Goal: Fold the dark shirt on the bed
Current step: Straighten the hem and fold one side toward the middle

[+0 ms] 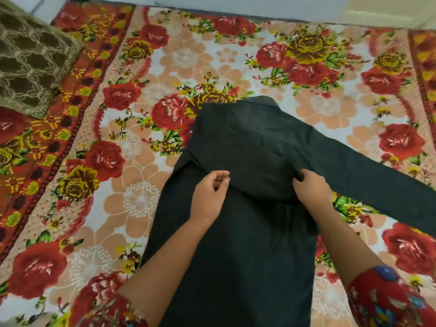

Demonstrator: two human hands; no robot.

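The dark shirt (245, 142) lies back-up on the bed, collar toward the far side, body running down to the near edge. Its left sleeve is folded across the back, forming a diagonal fold line. Its right sleeve (368, 175) stretches out to the right. My left hand (210, 197) hovers over the folded sleeve at mid-back, fingers curled and apart, holding nothing. My right hand (309, 187) pinches the cloth at the right shoulder, near the sleeve seam.
The bed carries a floral sheet (141, 67) in red, orange and white. A brown patterned pillow (30, 60) sits at the far left corner. A pale wall (306, 8) runs along the far side of the bed.
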